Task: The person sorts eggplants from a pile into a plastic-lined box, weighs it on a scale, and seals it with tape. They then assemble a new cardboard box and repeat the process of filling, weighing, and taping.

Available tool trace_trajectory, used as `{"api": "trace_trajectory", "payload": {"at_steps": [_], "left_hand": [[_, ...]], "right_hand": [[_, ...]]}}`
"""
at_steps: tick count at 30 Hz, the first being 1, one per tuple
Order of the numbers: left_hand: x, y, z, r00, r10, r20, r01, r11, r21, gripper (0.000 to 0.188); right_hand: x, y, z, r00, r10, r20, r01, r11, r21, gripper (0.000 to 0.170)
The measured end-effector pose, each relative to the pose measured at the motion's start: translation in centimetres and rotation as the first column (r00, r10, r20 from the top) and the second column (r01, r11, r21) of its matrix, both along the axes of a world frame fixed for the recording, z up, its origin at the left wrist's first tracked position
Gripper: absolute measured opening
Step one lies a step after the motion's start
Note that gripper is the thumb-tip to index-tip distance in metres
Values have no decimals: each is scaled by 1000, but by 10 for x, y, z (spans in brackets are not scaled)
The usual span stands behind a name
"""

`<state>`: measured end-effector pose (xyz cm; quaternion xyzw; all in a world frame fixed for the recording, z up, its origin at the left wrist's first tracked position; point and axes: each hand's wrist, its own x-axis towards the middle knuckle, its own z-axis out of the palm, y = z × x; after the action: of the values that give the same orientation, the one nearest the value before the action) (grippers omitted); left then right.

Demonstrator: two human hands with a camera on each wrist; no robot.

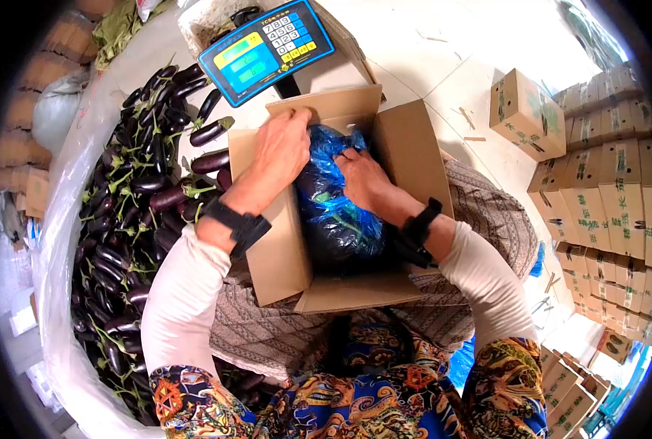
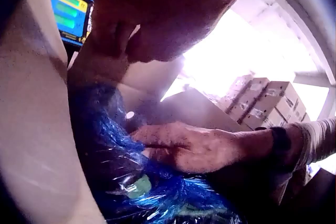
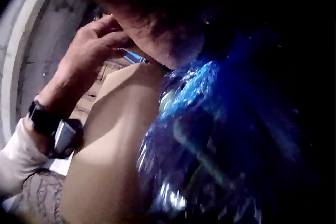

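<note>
My hands were apart, the right hand (image 1: 368, 181) pinching the plastic of the blue bag (image 1: 333, 192), which sat inside the open carton (image 1: 276, 256) in front of me. My left hand (image 1: 276, 148) was at the carton's rim towards 11 o'clock, its fingers bent, though I couldn't tell whether they gripped it. The scale display (image 1: 266, 50) stood beyond at 11, eggplants (image 1: 110, 256) lay heaped at 9, and stacked boxes (image 1: 611, 194) rose at 3 o'clock
</note>
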<state>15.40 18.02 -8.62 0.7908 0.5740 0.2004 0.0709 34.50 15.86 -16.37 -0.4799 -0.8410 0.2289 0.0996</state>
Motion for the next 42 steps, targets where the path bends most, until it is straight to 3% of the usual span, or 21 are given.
{"api": "trace_trajectory", "payload": {"at_steps": [3,5,7,8,10,13,14,16,17,18,23,25,27,29,31,32,33,34,36,40,42], "left_hand": [[12,-2,37,996,-89,-29,94,927,363,45],[17,0,58,988,-85,-126,131,894,428,48],[19,6,64,990,-66,-124,118,874,471,49],[-2,15,37,981,-184,-65,195,937,290,44],[-7,14,36,983,-184,15,182,980,78,40],[-4,7,54,984,-173,34,176,966,-190,36],[-5,5,54,982,-182,44,188,956,-227,36],[-6,2,48,972,-228,55,234,922,-308,37],[-7,-2,41,959,-275,69,282,893,-350,36],[-6,-11,30,953,-303,23,297,913,-279,34],[0,-33,-2,890,-406,-209,365,908,-207,26],[4,-42,-8,910,-347,-228,314,934,-168,36],[8,-39,-3,923,-336,-188,298,933,-203,42],[3,-37,0,910,-364,-199,315,918,-242,58],[3,-40,5,905,-381,-189,340,915,-215,66],[4,-39,9,898,-401,-182,335,890,-309,93],[7,-41,12,889,-415,-196,331,876,-351,99],[8,-45,15,881,-424,-211,322,862,-392,105],[9,-45,15,880,-434,-193,263,784,-562,127],[20,-57,16,884,-406,-231,174,746,-642,131],[22,-64,5,876,-391,-283,168,796,-581,134]], "right_hand": [[-13,24,-10,975,52,214,-26,992,-123,36],[-21,36,-17,902,185,390,-140,980,-143,34],[-27,28,-15,948,14,317,18,995,-98,34],[-27,18,-9,970,-101,220,121,989,-81,35],[-29,8,-11,963,-268,16,267,963,24,30],[-17,0,15,943,-320,-91,290,924,-251,28],[-12,-4,16,953,-293,-74,274,942,-192,31],[0,-8,14,989,-136,50,128,980,150,33],[4,-10,12,989,-73,127,30,951,308,34],[7,-15,11,998,-40,42,13,851,525,35],[30,-60,69,980,123,157,-155,965,211,53],[45,-73,104,947,245,207,-256,966,26,62],[71,-92,113,876,479,-56,-476,842,-255,62],[69,-103,148,757,649,-71,-614,671,-416,48],[62,-119,141,739,669,82,-562,679,-473,36],[59,-113,134,752,648,122,-525,701,-483,31],[58,-100,128,763,626,160,-488,721,-491,26],[61,-88,126,822,566,67,-483,755,-444,27],[58,-74,109,897,419,142,-352,869,-348,43],[53,-73,74,942,299,151,-306,952,24,56],[50,-72,92,918,314,242,-311,949,-51,60]]}}
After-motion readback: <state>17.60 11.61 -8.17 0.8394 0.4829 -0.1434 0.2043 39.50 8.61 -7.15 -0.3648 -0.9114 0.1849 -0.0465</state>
